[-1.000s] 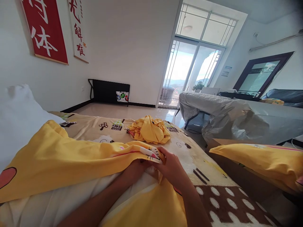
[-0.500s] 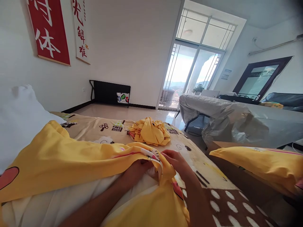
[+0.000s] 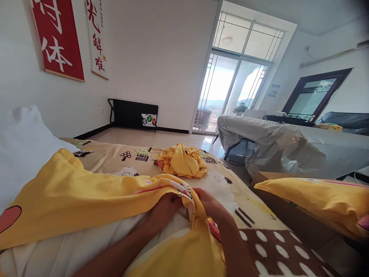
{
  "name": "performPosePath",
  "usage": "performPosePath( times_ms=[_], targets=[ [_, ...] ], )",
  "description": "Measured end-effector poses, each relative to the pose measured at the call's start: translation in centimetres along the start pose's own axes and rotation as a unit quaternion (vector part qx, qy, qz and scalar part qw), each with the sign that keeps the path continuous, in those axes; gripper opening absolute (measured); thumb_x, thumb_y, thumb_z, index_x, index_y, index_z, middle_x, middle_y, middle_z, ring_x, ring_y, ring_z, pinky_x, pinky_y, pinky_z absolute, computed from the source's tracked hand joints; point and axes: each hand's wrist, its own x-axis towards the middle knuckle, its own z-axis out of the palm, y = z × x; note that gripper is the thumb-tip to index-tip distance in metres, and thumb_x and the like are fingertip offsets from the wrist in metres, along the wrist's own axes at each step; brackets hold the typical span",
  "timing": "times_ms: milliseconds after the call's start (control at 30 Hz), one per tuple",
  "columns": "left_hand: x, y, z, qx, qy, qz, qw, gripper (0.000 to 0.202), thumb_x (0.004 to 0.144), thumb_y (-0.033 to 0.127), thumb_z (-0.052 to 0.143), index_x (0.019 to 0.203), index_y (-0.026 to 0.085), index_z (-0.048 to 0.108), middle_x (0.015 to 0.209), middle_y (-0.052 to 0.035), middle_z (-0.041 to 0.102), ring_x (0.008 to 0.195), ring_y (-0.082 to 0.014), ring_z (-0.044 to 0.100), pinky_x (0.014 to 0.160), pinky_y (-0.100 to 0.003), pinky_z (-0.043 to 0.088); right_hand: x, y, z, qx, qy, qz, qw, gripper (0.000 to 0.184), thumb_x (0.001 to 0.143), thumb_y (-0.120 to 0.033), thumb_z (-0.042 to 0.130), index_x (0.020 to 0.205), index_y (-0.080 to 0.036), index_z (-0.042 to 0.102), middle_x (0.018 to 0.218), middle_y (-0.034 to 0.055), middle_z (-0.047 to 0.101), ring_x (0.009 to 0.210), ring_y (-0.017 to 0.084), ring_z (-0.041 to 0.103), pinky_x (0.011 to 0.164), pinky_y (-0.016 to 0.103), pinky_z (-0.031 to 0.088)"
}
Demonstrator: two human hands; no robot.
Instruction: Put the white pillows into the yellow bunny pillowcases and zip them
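A yellow pillowcase (image 3: 86,192) with cartoon print lies across a white pillow (image 3: 72,250) on the bed in front of me. My left hand (image 3: 164,209) reaches into the case's open end, its fingers closed on the white pillow inside. My right hand (image 3: 211,206) grips the yellow edge of the opening from the outside, fingers curled over the fabric. Both hands meet at the corner of the case, near the middle of the view.
A crumpled yellow cloth (image 3: 181,161) lies farther out on the patterned bedsheet (image 3: 259,238). Another white pillow (image 3: 20,154) sits at the left. A yellow-cased pillow (image 3: 317,200) rests on a box at the right. Beyond stands a table under a grey cover (image 3: 273,142).
My right hand shifted slightly back along the pillowcase edge, and the yellow fabric now folds over between my two hands. The left hand stays inside the opening.
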Motion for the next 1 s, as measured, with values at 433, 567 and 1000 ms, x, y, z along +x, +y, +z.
performPosePath(
  times_ms=[433, 567, 1000],
  targets=[
    [-1.1, 0.9, -0.1, 0.058, -0.007, 0.056, 0.997, 0.019, 0.076, 0.023, 0.048, 0.076, 0.016, 0.066, 0.083, -0.0024, 0.070, 0.084, -0.0189, 0.060, 0.079, -0.029, 0.044, 0.2, 0.7, -0.6, -0.047, 0.017, -0.066, 0.997, 0.008, 0.063, -0.022, 0.060, 0.063, -0.015, 0.060, 0.060, -0.0028, 0.057, 0.062, 0.012, 0.046, 0.054, 0.021, 0.038],
    [-2.6, 1.9, -0.3, 0.170, -0.069, 0.100, 0.978, 0.020, 0.077, 0.027, 0.050, 0.064, 0.017, 0.061, 0.066, 0.0015, 0.063, 0.068, -0.0144, 0.055, 0.066, -0.024, 0.040, 0.2, 0.8, -1.5, 0.066, 0.110, -0.071, 0.989, 0.018, 0.063, -0.030, 0.065, 0.074, -0.016, 0.065, 0.065, -0.0001, 0.062, 0.067, 0.016, 0.053, 0.055, 0.023, 0.041],
    [-5.9, 5.0, -0.3, 0.187, -0.180, -0.015, 0.966, 0.047, 0.081, 0.057, 0.046, 0.110, 0.026, 0.066, 0.115, -0.0019, 0.068, 0.107, -0.0256, 0.059, 0.100, -0.033, 0.040, 1.8, 4.0, -3.1, 0.312, 0.326, -0.016, 0.892, 0.035, 0.052, -0.036, 0.073, 0.080, -0.015, 0.066, 0.067, 0.0024, 0.067, 0.060, 0.019, 0.059, 0.054, 0.028, 0.045]
  ],
)
